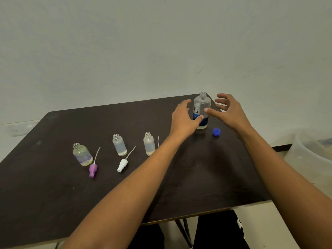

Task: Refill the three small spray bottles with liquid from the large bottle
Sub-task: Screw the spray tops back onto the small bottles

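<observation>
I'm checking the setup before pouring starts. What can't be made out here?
Head view only.
- Third spray head: only its tube shows; the left forearm covers the rest.
- Liquid level in the large bottle: clear liquid, label and left hand in front.
- Grip of the left hand: finger contact faces away.
- The tub at right: blurred, cut by the frame edge.

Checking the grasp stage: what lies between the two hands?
The large bottle, uncapped and upright, stands between the left hand and the right hand in the head view.
</observation>
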Demonstrator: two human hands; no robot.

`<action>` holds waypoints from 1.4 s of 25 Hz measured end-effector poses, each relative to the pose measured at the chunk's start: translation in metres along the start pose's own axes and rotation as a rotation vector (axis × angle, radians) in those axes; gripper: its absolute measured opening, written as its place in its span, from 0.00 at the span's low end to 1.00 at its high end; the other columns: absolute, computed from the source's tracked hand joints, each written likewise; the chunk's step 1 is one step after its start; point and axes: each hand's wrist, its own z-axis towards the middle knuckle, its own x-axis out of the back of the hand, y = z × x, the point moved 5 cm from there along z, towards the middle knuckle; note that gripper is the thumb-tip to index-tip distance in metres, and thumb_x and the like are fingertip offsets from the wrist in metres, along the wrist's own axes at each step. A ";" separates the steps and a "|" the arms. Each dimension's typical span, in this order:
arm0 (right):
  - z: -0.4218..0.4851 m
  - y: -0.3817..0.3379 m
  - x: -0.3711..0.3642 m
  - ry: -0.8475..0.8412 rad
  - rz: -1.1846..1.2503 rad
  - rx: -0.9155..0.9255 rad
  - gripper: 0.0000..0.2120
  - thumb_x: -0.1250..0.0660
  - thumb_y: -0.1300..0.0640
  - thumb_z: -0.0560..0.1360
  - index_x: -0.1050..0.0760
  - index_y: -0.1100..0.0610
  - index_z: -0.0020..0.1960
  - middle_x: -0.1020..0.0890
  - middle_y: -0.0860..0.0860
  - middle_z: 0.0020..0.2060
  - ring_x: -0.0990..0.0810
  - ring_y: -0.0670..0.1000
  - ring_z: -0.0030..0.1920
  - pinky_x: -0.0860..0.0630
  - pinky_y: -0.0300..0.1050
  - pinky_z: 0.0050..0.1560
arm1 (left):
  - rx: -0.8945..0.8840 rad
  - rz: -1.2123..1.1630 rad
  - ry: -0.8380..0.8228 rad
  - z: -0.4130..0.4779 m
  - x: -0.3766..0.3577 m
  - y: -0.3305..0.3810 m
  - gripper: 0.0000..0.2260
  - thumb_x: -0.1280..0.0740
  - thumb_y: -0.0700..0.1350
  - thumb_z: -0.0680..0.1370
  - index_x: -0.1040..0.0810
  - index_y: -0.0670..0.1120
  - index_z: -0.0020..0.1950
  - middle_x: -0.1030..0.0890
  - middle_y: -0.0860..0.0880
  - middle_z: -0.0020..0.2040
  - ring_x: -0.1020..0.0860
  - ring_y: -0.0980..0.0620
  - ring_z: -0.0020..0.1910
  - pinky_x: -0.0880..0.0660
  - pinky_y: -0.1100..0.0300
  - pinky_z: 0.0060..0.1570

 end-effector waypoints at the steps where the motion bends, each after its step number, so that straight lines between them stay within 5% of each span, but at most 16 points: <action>1: -0.012 -0.006 0.005 0.024 0.030 0.013 0.38 0.18 0.46 0.70 0.31 0.50 0.75 0.22 0.49 0.70 0.21 0.46 0.65 0.23 0.42 0.62 | -0.022 -0.049 0.005 -0.010 0.008 0.006 0.35 0.21 0.46 0.75 0.32 0.48 0.78 0.27 0.50 0.75 0.25 0.52 0.72 0.25 0.55 0.70; 4: -0.054 -0.027 0.010 0.051 0.142 0.070 0.32 0.20 0.49 0.73 0.28 0.50 0.73 0.19 0.46 0.66 0.18 0.42 0.63 0.21 0.33 0.55 | -0.104 -0.131 0.032 -0.045 0.037 0.019 0.31 0.22 0.48 0.76 0.29 0.50 0.76 0.24 0.53 0.73 0.23 0.58 0.69 0.24 0.61 0.68; 9: -0.118 -0.049 -0.010 -0.013 0.209 0.132 0.29 0.21 0.53 0.74 0.26 0.50 0.72 0.18 0.44 0.63 0.17 0.40 0.62 0.21 0.32 0.56 | -0.123 -0.186 0.098 -0.103 0.089 0.009 0.26 0.23 0.48 0.76 0.25 0.53 0.73 0.21 0.59 0.69 0.23 0.65 0.66 0.24 0.68 0.63; 14: -0.139 -0.057 -0.025 -0.051 0.183 0.149 0.26 0.22 0.53 0.75 0.25 0.49 0.70 0.18 0.42 0.63 0.18 0.36 0.60 0.23 0.26 0.50 | -0.083 -0.199 0.148 -0.128 0.121 -0.007 0.25 0.23 0.48 0.77 0.25 0.53 0.73 0.22 0.58 0.70 0.23 0.62 0.67 0.23 0.61 0.67; 18: -0.143 -0.059 -0.038 -0.088 -0.001 0.212 0.22 0.24 0.50 0.76 0.23 0.45 0.68 0.18 0.41 0.61 0.18 0.39 0.60 0.19 0.35 0.57 | -0.090 -0.113 0.189 -0.132 0.137 -0.024 0.24 0.24 0.50 0.78 0.25 0.54 0.72 0.22 0.58 0.69 0.24 0.61 0.68 0.24 0.60 0.68; 23: -0.144 -0.061 -0.095 -0.351 -0.528 0.581 0.17 0.29 0.58 0.79 0.20 0.45 0.65 0.21 0.40 0.65 0.24 0.40 0.66 0.22 0.47 0.68 | 0.035 0.042 0.168 -0.121 0.135 -0.063 0.28 0.24 0.52 0.77 0.28 0.52 0.75 0.24 0.57 0.70 0.26 0.59 0.68 0.26 0.59 0.67; 27: -0.141 -0.058 -0.135 -0.520 -0.665 0.755 0.18 0.34 0.59 0.79 0.21 0.45 0.67 0.24 0.43 0.69 0.27 0.45 0.70 0.20 0.50 0.62 | 0.078 0.068 0.147 -0.112 0.128 -0.084 0.29 0.23 0.50 0.75 0.27 0.47 0.74 0.21 0.52 0.69 0.23 0.57 0.67 0.24 0.54 0.69; 35: -0.127 -0.051 -0.158 -0.619 -0.729 0.832 0.18 0.32 0.59 0.80 0.21 0.47 0.67 0.23 0.47 0.70 0.27 0.47 0.70 0.19 0.52 0.60 | 0.108 0.091 0.080 -0.105 0.125 -0.091 0.21 0.24 0.47 0.76 0.22 0.47 0.68 0.16 0.54 0.58 0.19 0.62 0.54 0.23 0.70 0.55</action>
